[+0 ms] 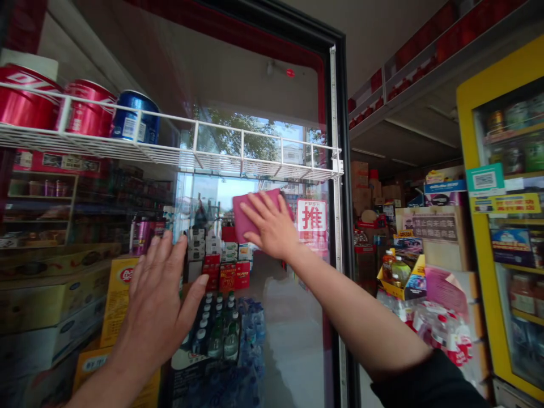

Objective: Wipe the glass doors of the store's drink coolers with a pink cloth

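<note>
My right hand presses a pink cloth flat against the glass door of a cooler, fingers stretched out over the cloth. Just right of it on the glass is a red and white push sticker. My left hand lies flat on the same glass lower left, fingers together and extended, holding nothing. Through or in the glass I see packs of bottles and stacked cartons.
A white wire shelf on the door carries red cans and a blue can. The door's black frame runs down the right. Beyond it stand shelves of goods and a yellow fridge.
</note>
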`<control>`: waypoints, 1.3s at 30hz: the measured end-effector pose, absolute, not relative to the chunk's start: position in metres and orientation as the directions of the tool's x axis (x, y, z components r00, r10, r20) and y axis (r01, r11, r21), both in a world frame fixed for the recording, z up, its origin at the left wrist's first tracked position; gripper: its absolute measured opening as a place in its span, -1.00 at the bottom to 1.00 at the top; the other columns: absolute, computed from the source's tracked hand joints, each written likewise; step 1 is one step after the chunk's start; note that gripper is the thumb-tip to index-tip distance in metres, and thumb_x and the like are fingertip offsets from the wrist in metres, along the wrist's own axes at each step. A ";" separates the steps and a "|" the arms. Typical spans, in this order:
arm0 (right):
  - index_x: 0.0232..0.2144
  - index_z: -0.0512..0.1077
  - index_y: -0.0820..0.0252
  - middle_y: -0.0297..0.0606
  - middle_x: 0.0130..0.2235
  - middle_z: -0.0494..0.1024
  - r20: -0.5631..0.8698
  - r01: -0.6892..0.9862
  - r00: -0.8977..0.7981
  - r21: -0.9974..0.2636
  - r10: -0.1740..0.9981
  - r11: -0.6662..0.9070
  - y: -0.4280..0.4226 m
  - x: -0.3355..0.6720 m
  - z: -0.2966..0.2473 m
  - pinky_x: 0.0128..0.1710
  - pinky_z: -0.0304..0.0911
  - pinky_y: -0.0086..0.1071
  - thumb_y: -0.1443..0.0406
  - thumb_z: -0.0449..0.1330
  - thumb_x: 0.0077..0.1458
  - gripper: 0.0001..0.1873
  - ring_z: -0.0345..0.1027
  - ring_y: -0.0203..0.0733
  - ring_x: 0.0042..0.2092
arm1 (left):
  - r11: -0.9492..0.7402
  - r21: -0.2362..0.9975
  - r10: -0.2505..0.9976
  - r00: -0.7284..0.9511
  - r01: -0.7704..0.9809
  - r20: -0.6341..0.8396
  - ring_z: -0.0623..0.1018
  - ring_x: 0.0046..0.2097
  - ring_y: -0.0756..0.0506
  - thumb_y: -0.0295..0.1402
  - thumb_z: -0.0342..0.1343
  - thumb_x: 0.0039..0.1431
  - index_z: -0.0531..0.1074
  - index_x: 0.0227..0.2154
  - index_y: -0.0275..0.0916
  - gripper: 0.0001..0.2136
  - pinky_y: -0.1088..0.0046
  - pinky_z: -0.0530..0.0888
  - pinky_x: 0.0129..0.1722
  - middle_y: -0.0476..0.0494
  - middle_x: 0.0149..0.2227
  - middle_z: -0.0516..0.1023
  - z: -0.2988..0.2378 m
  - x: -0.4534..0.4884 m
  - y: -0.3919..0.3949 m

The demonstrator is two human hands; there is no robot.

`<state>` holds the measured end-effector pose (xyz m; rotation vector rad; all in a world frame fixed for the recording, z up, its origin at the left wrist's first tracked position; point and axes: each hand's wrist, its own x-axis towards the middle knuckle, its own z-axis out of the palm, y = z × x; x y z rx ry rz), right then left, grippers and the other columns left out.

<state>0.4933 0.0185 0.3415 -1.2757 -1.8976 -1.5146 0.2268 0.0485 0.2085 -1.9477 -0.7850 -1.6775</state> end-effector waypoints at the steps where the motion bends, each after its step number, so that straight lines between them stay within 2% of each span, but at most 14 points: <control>1: 0.59 0.04 -0.02 -0.22 0.65 -0.07 0.809 0.866 -0.437 0.497 0.393 -0.059 0.012 0.515 0.343 0.58 -0.39 0.39 -0.07 0.13 0.45 -0.18 -0.26 0.23 0.65 | -0.734 0.034 0.135 0.096 0.679 0.986 0.01 0.64 -0.45 -0.07 -0.05 0.48 -0.08 0.59 -0.17 -0.27 -0.27 0.09 0.55 -0.41 0.63 -0.03 0.208 0.224 0.050; 5: 0.60 0.03 0.13 -0.07 0.64 -0.05 0.918 0.915 -0.256 0.331 0.302 -0.232 -0.005 0.588 0.338 0.58 -0.26 0.33 0.03 0.04 0.49 -0.22 -0.24 0.26 0.64 | -0.714 0.044 0.142 0.083 0.699 0.986 0.00 0.64 -0.42 -0.09 -0.05 0.49 -0.08 0.59 -0.16 -0.28 -0.21 0.06 0.56 -0.38 0.63 -0.01 0.205 0.209 0.055; 7: 0.61 -0.05 0.15 -0.04 0.64 -0.07 0.940 0.916 -0.220 0.291 0.262 -0.277 -0.006 0.606 0.333 0.58 -0.17 0.30 0.07 0.00 0.50 -0.22 -0.27 0.24 0.65 | -0.704 0.048 0.136 0.069 0.709 0.988 -0.01 0.64 -0.40 -0.09 -0.06 0.49 -0.09 0.59 -0.19 -0.27 -0.18 0.05 0.57 -0.39 0.63 -0.02 0.201 0.197 0.059; 11: 0.64 -0.22 0.15 0.00 0.65 -0.10 0.968 0.921 -0.159 0.216 0.192 -0.324 0.004 0.598 0.326 0.55 -0.14 0.38 0.05 -0.04 0.50 -0.15 -0.29 0.30 0.65 | -0.679 0.094 0.172 0.033 0.728 0.985 -0.01 0.64 -0.40 -0.07 -0.07 0.49 -0.08 0.59 -0.19 -0.27 -0.17 0.04 0.57 -0.40 0.63 -0.02 0.191 0.169 0.070; 14: 0.63 -0.17 0.18 0.05 0.64 -0.08 0.973 0.934 -0.132 0.186 0.191 -0.304 0.017 0.563 0.323 0.52 -0.14 0.44 0.00 -0.08 0.51 -0.16 -0.27 0.37 0.64 | -0.662 0.141 0.205 -0.003 0.736 0.979 -0.01 0.64 -0.41 -0.07 -0.08 0.49 -0.08 0.59 -0.17 -0.28 -0.20 0.05 0.57 -0.40 0.63 -0.01 0.184 0.150 0.078; 23: 0.60 0.00 0.18 -0.01 0.64 -0.08 0.932 0.924 -0.251 0.311 0.260 -0.223 0.063 0.425 0.317 0.55 -0.22 0.40 0.00 -0.04 0.49 -0.20 -0.27 0.35 0.64 | -0.624 0.177 0.229 -0.038 0.761 0.973 0.02 0.64 -0.41 -0.06 -0.08 0.49 -0.13 0.59 -0.16 -0.27 -0.21 0.10 0.55 -0.41 0.63 0.00 0.170 0.100 0.093; 28: 0.60 0.01 0.16 -0.06 0.65 -0.10 0.919 0.926 -0.301 0.346 0.256 -0.154 0.081 0.358 0.329 0.56 -0.26 0.41 0.00 -0.01 0.48 -0.19 -0.29 0.35 0.64 | -0.606 0.174 0.220 -0.047 0.776 0.974 0.02 0.64 -0.40 -0.07 -0.07 0.50 -0.07 0.58 -0.24 -0.28 -0.21 0.11 0.56 -0.45 0.61 0.04 0.167 0.076 0.102; 39: 0.61 -0.02 0.16 -0.09 0.66 -0.16 0.863 0.896 -0.407 0.440 0.298 -0.051 0.121 0.238 0.335 0.57 -0.39 0.39 -0.01 0.04 0.47 -0.17 -0.37 0.32 0.65 | -0.577 0.223 0.255 -0.087 0.786 0.963 0.04 0.63 -0.38 -0.11 -0.04 0.49 -0.11 0.58 -0.21 -0.27 -0.24 0.15 0.55 -0.45 0.60 0.07 0.150 0.031 0.107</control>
